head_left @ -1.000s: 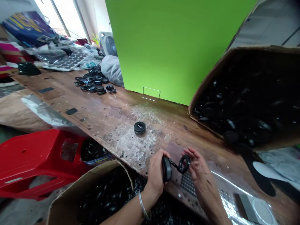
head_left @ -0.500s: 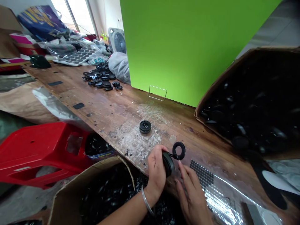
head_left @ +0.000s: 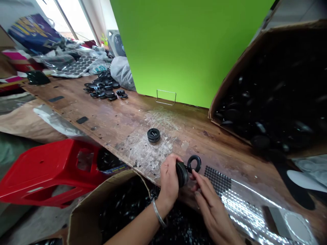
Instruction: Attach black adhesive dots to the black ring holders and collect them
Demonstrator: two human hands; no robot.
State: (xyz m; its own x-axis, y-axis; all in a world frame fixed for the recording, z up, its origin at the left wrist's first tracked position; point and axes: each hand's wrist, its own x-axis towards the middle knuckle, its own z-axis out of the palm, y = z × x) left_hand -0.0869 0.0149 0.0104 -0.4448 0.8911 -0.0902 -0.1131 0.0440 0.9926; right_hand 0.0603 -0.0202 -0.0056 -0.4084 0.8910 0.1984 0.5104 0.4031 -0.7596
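Note:
My left hand (head_left: pixel 170 180) is closed around a thick black disc-shaped part (head_left: pixel 182 174), tilted on its edge above the front of the table. A black ring (head_left: pixel 194 163) joins the disc by a short link and sticks out to the right. My right hand (head_left: pixel 209 204) has its index fingertip at the ring's lower edge, by the link. Its thumb is apart below, and the other fingers are partly hidden. Farther back, a similar black round piece (head_left: pixel 153 135) lies flat on the wooden table (head_left: pixel 114 119).
A sheet of small dark dots (head_left: pixel 218 180) lies right of my hands. An open carton (head_left: pixel 84 211) of black parts stands below. Another carton (head_left: pixel 230 76) is at right, beside a green panel (head_left: pixel 189 47). Black pieces (head_left: pixel 102 85) are piled behind; a red stool (head_left: pixel 51 166) stands left.
My right index finger has moved up and left to the link between ring and disc. The disc has turned slightly in my left hand. The whole view has shifted a little.

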